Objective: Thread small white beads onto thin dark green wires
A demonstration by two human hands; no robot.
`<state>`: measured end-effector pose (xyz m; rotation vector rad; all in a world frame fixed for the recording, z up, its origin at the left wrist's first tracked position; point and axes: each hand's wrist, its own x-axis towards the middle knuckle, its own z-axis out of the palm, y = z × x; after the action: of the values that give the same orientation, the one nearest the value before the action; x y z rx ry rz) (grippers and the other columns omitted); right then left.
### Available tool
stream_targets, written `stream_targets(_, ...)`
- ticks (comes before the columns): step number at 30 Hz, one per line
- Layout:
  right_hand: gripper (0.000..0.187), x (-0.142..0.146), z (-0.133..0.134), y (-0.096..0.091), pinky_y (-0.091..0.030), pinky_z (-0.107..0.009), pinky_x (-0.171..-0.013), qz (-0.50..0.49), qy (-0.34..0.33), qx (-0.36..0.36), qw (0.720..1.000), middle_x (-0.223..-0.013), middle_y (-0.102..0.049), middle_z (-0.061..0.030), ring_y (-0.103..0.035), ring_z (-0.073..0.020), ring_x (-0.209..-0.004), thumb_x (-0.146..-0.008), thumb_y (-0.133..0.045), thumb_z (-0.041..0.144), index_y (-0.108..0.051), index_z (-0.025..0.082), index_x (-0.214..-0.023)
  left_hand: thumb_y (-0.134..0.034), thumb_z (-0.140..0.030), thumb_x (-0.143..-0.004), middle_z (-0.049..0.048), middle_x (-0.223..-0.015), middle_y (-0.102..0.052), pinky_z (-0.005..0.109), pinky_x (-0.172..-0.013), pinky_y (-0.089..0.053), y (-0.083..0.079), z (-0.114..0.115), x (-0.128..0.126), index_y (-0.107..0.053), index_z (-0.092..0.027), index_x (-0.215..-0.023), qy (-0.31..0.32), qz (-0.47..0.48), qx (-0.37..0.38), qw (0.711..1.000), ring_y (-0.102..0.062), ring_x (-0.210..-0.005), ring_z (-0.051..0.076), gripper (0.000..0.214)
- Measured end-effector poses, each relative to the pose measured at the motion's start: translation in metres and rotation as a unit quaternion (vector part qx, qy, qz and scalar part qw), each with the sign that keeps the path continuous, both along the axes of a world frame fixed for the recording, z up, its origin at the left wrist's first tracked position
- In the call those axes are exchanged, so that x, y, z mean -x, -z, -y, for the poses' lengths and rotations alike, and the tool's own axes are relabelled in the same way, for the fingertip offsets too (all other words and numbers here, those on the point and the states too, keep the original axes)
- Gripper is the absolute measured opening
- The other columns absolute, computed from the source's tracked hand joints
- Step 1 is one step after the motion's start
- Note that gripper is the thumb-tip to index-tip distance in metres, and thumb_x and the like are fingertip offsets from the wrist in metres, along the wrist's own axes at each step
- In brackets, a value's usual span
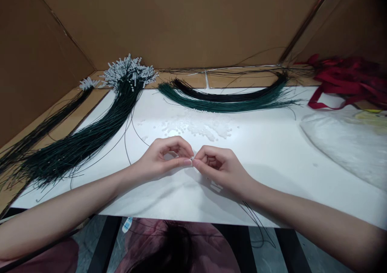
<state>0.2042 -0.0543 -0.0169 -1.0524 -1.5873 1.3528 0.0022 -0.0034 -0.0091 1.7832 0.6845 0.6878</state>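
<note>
Over the white board, my left hand (169, 156) and my right hand (222, 166) meet fingertip to fingertip. Both are closed in a pinch on a tiny white bead-like piece (192, 158), mostly covered by the fingers. Thin dark wires (256, 222) hang past the board's front edge beneath my right wrist; whether they reach my fingers is hidden. Just beyond my hands lie scattered small white beads (196, 126). A few white pieces (216, 187) rest beneath my right hand.
At left lies a large bundle of dark green wires (90, 132) tipped with white beads (128, 73), beside a smaller bundle (87, 83). Black wires (229, 97) and green wires (223, 106) curve along the back. Red ribbon (341, 79) and a clear plastic bag (347, 144) sit at right. Cardboard walls (181, 23) enclose the board.
</note>
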Motion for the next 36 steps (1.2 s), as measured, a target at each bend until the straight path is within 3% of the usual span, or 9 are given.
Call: stream_targets(36,0.019,0.0006,0.0,-0.0007,-0.027,-0.021,-0.048,0.001,0.001,0.0,1.0,-0.061,-0.043,0.0048,-0.036,-0.0055,-0.053,-0.088,-0.058,0.026,-0.057,0.014,-0.074,-0.071,-0.02,-0.083,0.0,-0.084,-0.067,0.018,-0.074,-0.05,-0.002,-0.0005,-0.0005,-0.065,-0.017,-0.09,-0.001,-0.007,-0.008,1.0,-0.063,-0.079,0.008,0.009)
